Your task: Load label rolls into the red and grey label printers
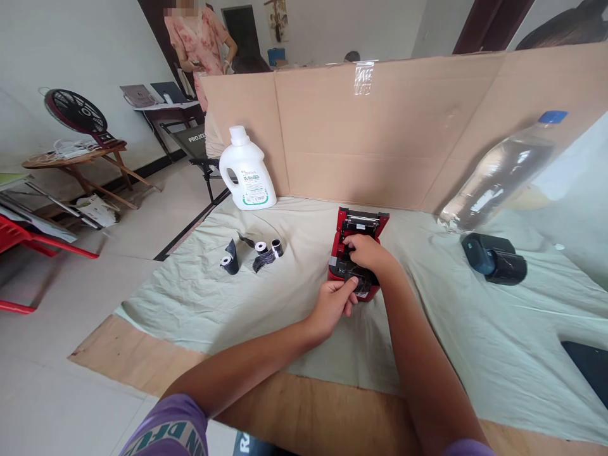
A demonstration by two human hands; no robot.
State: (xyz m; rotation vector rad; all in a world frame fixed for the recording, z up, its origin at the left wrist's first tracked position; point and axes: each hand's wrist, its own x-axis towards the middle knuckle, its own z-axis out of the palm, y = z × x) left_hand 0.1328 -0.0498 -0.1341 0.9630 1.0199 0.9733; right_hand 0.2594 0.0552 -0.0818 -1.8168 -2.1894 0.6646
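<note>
A small red and black printer stands on the cloth with its lid raised. My left hand is at its front, thumb and fingers closed on a dark, shiny strip. My right hand reaches into the opened printer from the right, its fingers curled; what they hold, if anything, is hidden. To the left lie several small dark rolls: one roll with a loose tail, a second roll and a third roll with its strip unwound.
A pale green cloth covers the wooden table. A white detergent jug and a large clear bottle stand before a cardboard screen. A dark device lies right. A person stands behind.
</note>
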